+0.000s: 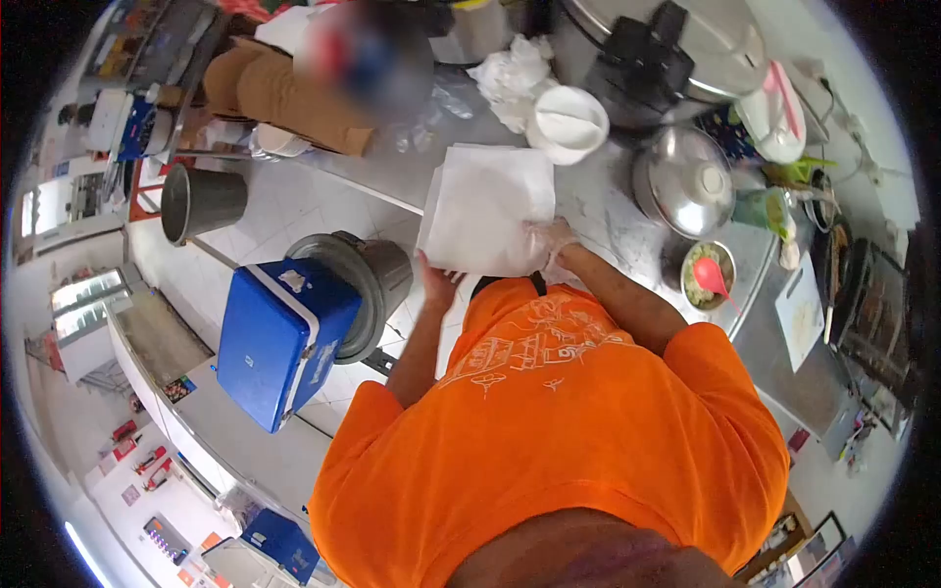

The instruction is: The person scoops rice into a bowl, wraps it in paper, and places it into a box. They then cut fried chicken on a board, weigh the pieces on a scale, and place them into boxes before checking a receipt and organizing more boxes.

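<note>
A stack of white paper sheets [487, 208] lies over the near edge of the metal counter [608, 220], in front of the orange shirt. My left hand [441, 279] holds the stack's lower left corner, with part of the fingers under it. At the lower right corner my right hand [552, 245], in a clear plastic glove, grips the sheets, its fingers over their top. Just beyond the stack's upper right corner stands a white bowl [568, 125], with crumpled white plastic [513, 82] beside it.
To the right are a lidded metal pot [683, 182], a bowl of chopped food [707, 277] with a red spoon, and a white cutting board [801, 312]. A blue cooler [263, 343] and grey bins [204, 204] stand at the left. A large cooker is at the top.
</note>
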{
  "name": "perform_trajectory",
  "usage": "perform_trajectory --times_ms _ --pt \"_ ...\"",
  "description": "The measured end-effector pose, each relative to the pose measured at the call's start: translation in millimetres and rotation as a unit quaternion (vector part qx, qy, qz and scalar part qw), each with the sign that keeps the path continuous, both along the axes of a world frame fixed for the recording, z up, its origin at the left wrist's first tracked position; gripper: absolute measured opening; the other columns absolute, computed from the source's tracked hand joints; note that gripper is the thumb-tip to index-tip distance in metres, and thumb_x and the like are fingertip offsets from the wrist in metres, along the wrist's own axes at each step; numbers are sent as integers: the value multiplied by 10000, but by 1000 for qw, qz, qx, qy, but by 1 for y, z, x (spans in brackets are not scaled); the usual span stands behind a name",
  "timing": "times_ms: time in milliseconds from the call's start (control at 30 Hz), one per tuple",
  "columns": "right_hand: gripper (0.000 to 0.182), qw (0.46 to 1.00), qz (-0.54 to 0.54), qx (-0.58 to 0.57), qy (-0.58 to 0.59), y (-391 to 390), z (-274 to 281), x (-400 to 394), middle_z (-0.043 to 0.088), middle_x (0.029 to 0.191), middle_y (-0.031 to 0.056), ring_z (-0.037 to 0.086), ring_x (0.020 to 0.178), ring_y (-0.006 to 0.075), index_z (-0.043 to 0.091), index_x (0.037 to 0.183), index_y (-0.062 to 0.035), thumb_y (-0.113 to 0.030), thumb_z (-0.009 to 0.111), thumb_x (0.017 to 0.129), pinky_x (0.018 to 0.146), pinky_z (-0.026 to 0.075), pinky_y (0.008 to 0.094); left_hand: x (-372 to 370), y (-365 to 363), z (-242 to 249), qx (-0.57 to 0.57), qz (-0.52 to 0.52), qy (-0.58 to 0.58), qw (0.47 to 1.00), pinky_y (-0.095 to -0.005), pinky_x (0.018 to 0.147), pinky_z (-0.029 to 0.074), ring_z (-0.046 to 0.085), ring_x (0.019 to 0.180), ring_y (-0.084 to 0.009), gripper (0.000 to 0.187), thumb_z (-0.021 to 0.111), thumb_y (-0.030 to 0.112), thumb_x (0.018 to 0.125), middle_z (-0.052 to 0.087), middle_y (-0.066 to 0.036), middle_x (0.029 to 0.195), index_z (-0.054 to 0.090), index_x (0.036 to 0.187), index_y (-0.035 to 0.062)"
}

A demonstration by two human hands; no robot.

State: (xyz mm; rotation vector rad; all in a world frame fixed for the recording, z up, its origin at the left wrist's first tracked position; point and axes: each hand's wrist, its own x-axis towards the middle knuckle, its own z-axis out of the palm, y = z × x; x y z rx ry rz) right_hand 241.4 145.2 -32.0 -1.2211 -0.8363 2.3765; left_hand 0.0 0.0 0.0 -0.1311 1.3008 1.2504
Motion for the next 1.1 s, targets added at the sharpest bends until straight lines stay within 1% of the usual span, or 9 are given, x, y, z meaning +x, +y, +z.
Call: perform_trajectory --times_ms 67,200,400,633,700,833,933,1067,1100 --pt "397 970 46 37 -235 -9 24 34 646 1105 99 609 935 179 615 1183 -101 -270 635 825 819 491 320 -22 -1 -48 32 -59 -103 992 -483 963 385 406 1243 -267 729 479 599 863 420 -80 1377 344 1402 127" --pt "477 931 -37 -10 -362 -41 61 96 644 1029 120 617 865 207 608 1069 49 -271 749 744 778 498 304 67 44 51 -56 -321 197 925 -381 894 465 601 998 -261 526 684 240 818 623 -134 1103 511 1249 -6" --pt "550 941 -112 67 -313 -58 18 166 647 980 154 627 816 228 589 1103 19 -393 718 761 678 513 320 87 59 -80 30 -425 383 820 -341 822 472 608 952 -255 466 645 263 796 645 -153 1008 584 1140 -45" --pt "469 799 -119 177 -562 -78 94 193 642 928 197 625 867 300 570 948 -8 -451 634 809 760 476 381 128 76 14 -69 -509 565 646 -441 936 406 548 1053 -369 560 637 391 796 604 -225 1070 562 1140 -45" --pt "356 796 -221 298 -478 -82 117 202 623 774 159 605 700 280 555 877 -20 -354 661 819 641 466 372 157 84 21 46 -277 825 490 -471 954 368 492 1120 -350 597 657 431 791 563 -188 1141 536 1183 -2" --pt "232 707 -293 379 -521 -77 126 233 561 642 105 555 591 273 550 785 -40 -230 681 796 626 442 387 250 185 84 369 -324 711 503 -506 997 290 417 1203 -310 751 707 477 730 500 -134 1258 442 1271 29" --pt "213 461 -201 532 -681 -64 147 286 617 907 143 560 888 329 625 929 -83 -262 622 814 830 407 462 315 243 123 444 -282 717 457 -514 989 281 449 1181 -292 771 720 535 683 505 -143 1263 479 1237 56" --pt "387 470 27 316 -823 -55 175 339 637 972 144 597 943 313 600 1062 -90 -400 605 830 812 460 427 337 266 141 404 -418 684 441 -513 1015 256 474 1168 -289 796 740 524 655 528 -140 1253 488 1234 39" --pt "422 566 92 238 -784 -51 173 350 633 1022 155 588 994 318 597 1086 -104 -443 568 837 840 458 434 336 268 148 392 -437 663 464 -499 1017 274 484 1158 -293 792 739 514 659 539 -153 1237 488 1233 28"
